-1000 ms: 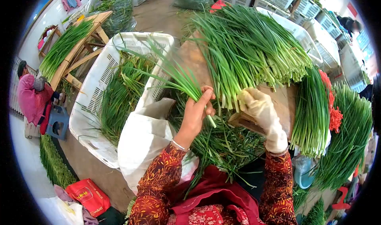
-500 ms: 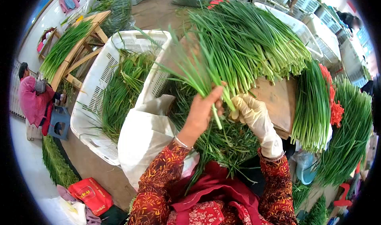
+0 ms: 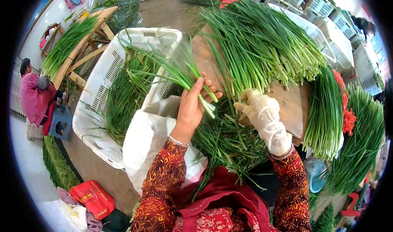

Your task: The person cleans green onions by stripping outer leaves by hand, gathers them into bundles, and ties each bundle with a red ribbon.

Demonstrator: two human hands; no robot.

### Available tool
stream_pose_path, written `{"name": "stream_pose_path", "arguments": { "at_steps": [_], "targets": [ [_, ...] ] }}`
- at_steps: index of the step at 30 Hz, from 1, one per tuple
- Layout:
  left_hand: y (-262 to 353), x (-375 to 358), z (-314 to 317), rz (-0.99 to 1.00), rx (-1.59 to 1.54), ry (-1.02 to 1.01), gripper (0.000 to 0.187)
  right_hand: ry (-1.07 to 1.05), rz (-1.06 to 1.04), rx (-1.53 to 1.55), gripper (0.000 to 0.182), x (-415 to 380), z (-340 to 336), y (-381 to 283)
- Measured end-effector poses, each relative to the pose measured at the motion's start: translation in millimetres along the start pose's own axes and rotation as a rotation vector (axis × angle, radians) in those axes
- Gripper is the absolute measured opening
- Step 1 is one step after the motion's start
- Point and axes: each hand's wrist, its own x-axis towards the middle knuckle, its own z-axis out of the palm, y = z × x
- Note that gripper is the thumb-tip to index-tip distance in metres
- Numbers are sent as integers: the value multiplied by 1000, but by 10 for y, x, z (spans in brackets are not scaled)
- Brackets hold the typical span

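Observation:
My bare left hand [image 3: 192,105] is closed around a few garlic chives [image 3: 177,73], their pale ends pointing down to the right and their leaves reaching to the upper left. My right hand [image 3: 262,113], in a cream-coloured glove, has its fingers curled together at the lower edge of the big chive pile [image 3: 262,43]. What those fingers pinch, if anything, is hidden. The pile lies on a wooden board [image 3: 292,109], stem ends towards me. Below my hands is a heap of loose green leaves [image 3: 229,142].
A white perforated crate [image 3: 88,119] with leaves stands at left, a white sack [image 3: 143,138] against it. A tied chive bundle [image 3: 323,113] and red ties [image 3: 349,119] are at right. A person in pink [image 3: 35,95] sits far left by a wooden bench [image 3: 77,50].
My left hand has moved left and turned palm up with its chives, away from my right hand. The gloved hand has shifted slightly up and right, and the stalk it held has left it.

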Motion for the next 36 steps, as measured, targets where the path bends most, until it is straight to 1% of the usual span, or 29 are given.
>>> {"name": "stream_pose_path", "arguments": {
  "at_steps": [2,3,4,8,9,11,12,14,16,20,22,23,24,25,26,27,28,29,30,32,33,34,35,36],
  "targets": [
    [-23,-12,56,-66,30,38,24,-73,97,199,34,6,7,44],
    [-48,-4,53,-63,35,31,25,-74,92,199,34,15,23,66],
    [-67,-8,83,-63,36,31,25,-74,99,362,36,17,39,109],
    [-84,-38,144,-78,75,-3,29,-116,93,653,39,-24,-148,-110],
    [-87,-53,192,-78,118,-9,29,-173,99,629,39,-30,-167,-153],
    [-116,-86,252,-78,189,-31,30,-200,85,603,35,-37,-160,-177],
    [-123,-95,275,-79,192,-34,30,-230,65,557,33,-32,-108,-172],
    [-122,-103,299,-68,147,-64,31,-213,75,560,29,-34,-99,-183],
    [-124,-103,310,-84,131,-62,33,-215,142,726,21,-44,-67,-164],
    [-148,-104,329,-103,97,-76,35,-231,105,802,20,-71,-103,-116],
    [-138,-105,316,-108,92,-74,35,-121,214,831,21,-81,-151,-134],
    [-125,-98,312,-75,132,-70,35,-36,111,677,19,-69,-113,-104],
    [-103,-91,303,-43,171,-64,34,-38,112,677,19,-85,-137,-66],
    [-39,-78,276,24,185,10,30,1,153,798,18,-126,-208,-23],
    [-62,-56,228,33,139,-1,26,46,187,927,16,-148,-300,9],
    [-19,-32,189,100,96,34,24,-128,253,971,14,-238,-432,58],
    [144,17,71,293,225,239,22,-415,-333,830,18,-492,-356,274],
    [151,16,141,315,158,273,17,-647,-157,832,24,-478,-487,198],
    [272,43,84,369,187,226,16,-747,-373,448,26,-588,-442,128],
    [370,100,3,391,2,127,18,-955,-260,195,41,-608,-501,-38],
    [310,81,21,292,-22,117,19,-573,-327,166,37,-570,-483,-35],
    [251,62,65,195,-42,104,20,-327,-16,262,36,-340,-481,-59],
    [252,71,80,185,-21,144,21,-257,-29,155,34,-247,-472,-76],
    [185,38,123,113,-37,115,21,-180,-41,48,33,-187,-451,-70]
  ]
}}
